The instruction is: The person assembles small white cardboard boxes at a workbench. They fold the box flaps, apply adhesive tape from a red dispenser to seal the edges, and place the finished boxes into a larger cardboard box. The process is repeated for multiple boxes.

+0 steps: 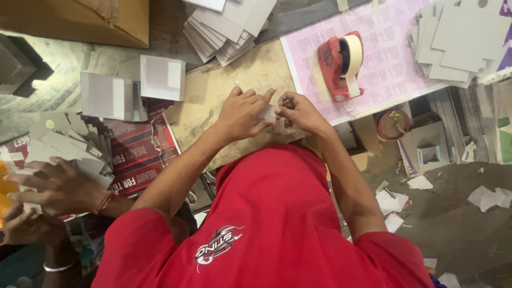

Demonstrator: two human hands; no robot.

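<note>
My left hand [241, 113] and my right hand [302, 111] meet over a bare brown board [213, 96] just past my red shirt. Between their fingertips they pinch a small grey card piece [268, 112], the left hand on its left edge and the right hand on its right edge. A thin strip of clear tape seems to hang by the right fingers, but it is too small to be sure. A red tape dispenser [339, 65] with a pale tape roll stands to the upper right of my right hand on a pink printed sheet [384, 58].
Stacks of grey card blanks lie at the top middle [226, 26], top right [453, 40] and left [69, 141]. Folded grey boxes [162, 77] sit up left. Another person's hands [53, 186] work at the far left. Paper scraps [488, 197] litter the floor at right.
</note>
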